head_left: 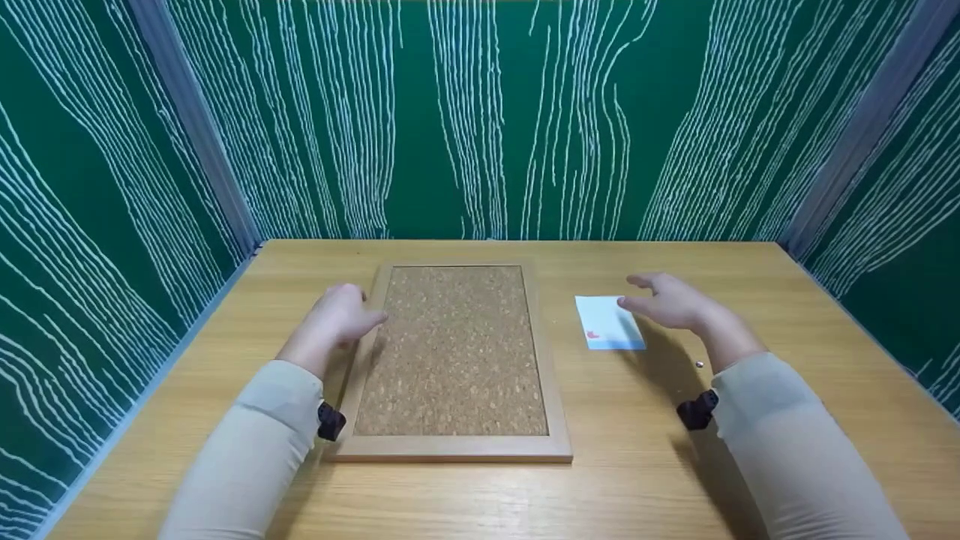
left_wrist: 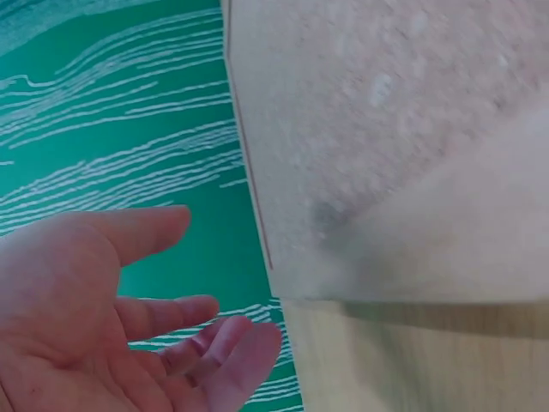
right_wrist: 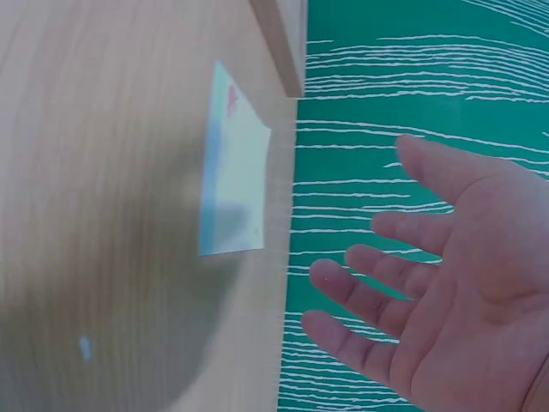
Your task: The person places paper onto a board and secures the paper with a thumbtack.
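Observation:
A cork board (head_left: 457, 352) in a light wooden frame lies on the table, left of the middle. My left hand (head_left: 341, 319) hovers over its left edge, the thumb pointing inward across the frame. In the left wrist view that hand (left_wrist: 129, 318) has loosely bent, spread fingers and holds nothing. To the board's right lies a white paper card (head_left: 609, 324) with a blue strip along one edge and a small red mark. My right hand (head_left: 671, 301) is above the card's right side, fingers spread. The right wrist view shows its palm (right_wrist: 480, 275) bare.
A tiny shiny silvery piece (head_left: 699, 364) sits on the wooden table (head_left: 480, 499), close to the right wrist. Green walls (head_left: 416, 112) with white wavy lines stand behind and at both sides. Dark wrist cameras (head_left: 697, 409) are strapped near the sleeve cuffs.

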`<state>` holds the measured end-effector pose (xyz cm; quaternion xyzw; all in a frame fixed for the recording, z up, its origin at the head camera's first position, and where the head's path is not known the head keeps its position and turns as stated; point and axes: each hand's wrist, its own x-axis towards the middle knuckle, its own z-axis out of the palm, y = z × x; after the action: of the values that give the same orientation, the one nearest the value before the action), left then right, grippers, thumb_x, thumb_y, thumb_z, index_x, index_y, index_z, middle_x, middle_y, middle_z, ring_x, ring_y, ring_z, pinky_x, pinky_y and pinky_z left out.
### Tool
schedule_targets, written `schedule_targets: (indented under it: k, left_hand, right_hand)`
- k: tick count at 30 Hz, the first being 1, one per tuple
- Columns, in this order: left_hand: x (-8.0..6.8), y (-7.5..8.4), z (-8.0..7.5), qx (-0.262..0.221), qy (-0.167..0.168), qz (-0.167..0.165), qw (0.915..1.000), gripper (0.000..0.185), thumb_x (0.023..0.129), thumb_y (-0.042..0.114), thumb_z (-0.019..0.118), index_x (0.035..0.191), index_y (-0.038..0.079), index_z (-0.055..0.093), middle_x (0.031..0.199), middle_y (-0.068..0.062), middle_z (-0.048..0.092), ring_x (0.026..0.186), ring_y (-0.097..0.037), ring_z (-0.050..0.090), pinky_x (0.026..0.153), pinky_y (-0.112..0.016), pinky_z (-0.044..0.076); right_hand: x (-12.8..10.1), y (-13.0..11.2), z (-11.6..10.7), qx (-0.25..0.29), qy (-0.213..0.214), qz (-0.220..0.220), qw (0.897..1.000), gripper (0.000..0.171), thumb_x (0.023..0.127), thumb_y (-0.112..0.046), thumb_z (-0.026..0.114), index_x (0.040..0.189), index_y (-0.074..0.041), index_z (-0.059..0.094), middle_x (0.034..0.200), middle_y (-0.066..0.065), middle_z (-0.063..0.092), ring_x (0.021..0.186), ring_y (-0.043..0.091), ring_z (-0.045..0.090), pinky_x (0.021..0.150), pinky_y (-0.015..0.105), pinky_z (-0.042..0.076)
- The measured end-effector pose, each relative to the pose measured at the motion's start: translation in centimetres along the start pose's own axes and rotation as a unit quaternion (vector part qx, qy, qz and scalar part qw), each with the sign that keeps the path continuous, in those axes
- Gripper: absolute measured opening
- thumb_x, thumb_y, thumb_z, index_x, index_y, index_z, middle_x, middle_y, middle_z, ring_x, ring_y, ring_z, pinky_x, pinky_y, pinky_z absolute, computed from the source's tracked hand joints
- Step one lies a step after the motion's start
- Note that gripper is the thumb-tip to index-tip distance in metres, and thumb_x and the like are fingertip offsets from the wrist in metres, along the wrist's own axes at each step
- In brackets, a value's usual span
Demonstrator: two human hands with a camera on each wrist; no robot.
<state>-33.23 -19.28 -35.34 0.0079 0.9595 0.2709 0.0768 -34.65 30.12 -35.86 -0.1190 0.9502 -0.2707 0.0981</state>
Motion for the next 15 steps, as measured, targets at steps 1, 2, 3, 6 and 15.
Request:
schedule_targets:
  k: [1, 2, 3, 6, 15]
  left_hand:
    - [0.0, -0.1, 0.1, 0.004, -0.006, -0.005, 1.0000, 0.040, 0.098, 0.030, 0.063, 0.121, -0.004, 0.060, 0.093, -0.016, 0.061, 0.052, -0.016, 0.048, 0.046, -0.029, 0.041]
    - [-0.1, -0.2, 0.1, 0.006, -0.010, -0.009, 0.9999, 0.036, 0.098, 0.028, 0.063, 0.115, -0.003, 0.060, 0.089, -0.015, 0.060, 0.053, -0.016, 0.049, 0.047, -0.029, 0.041]
    - [-0.3, -0.3, 0.1, 0.006, -0.015, -0.013, 0.9998, 0.033, 0.098, 0.026, 0.064, 0.113, -0.002, 0.060, 0.088, -0.014, 0.059, 0.056, -0.018, 0.051, 0.048, -0.029, 0.043]
    - [-0.8, -0.4, 0.3, 0.004, -0.025, -0.025, 0.9994, 0.030, 0.097, 0.021, 0.064, 0.115, -0.002, 0.059, 0.089, -0.015, 0.057, 0.067, -0.024, 0.056, 0.055, -0.032, 0.047]
    - [-1.1, -0.8, 1.4, -0.022, -0.045, -0.043, 0.9978, 0.031, 0.088, -0.002, 0.061, 0.118, -0.006, 0.061, 0.096, -0.017, 0.061, 0.080, -0.031, 0.065, 0.059, -0.038, 0.056]
  right_hand:
    - [0.2, 0.0, 0.2, -0.008, -0.005, 0.004, 1.000, 0.072, 0.104, -0.040, 0.055, 0.155, 0.005, 0.031, 0.158, 0.031, 0.029, 0.146, 0.051, 0.023, 0.114, 0.066, 0.020]
    - [0.3, 0.1, 0.3, -0.018, -0.011, 0.008, 1.000, 0.070, 0.104, -0.037, 0.056, 0.155, 0.005, 0.032, 0.158, 0.032, 0.030, 0.145, 0.051, 0.023, 0.114, 0.066, 0.020]
    - [0.4, 0.1, 0.4, -0.025, -0.017, 0.012, 0.999, 0.068, 0.104, -0.034, 0.057, 0.155, 0.005, 0.033, 0.158, 0.032, 0.030, 0.145, 0.051, 0.023, 0.114, 0.066, 0.020]
    - [0.7, 0.3, 0.8, -0.050, -0.035, 0.015, 0.998, 0.064, 0.104, -0.028, 0.057, 0.154, 0.005, 0.035, 0.156, 0.033, 0.032, 0.144, 0.052, 0.025, 0.113, 0.066, 0.021]
    - [1.3, 0.4, 2.3, -0.107, -0.072, 0.041, 0.991, 0.049, 0.102, -0.013, 0.058, 0.149, -0.003, 0.049, 0.151, 0.029, 0.043, 0.135, 0.047, 0.041, 0.111, 0.068, 0.025]
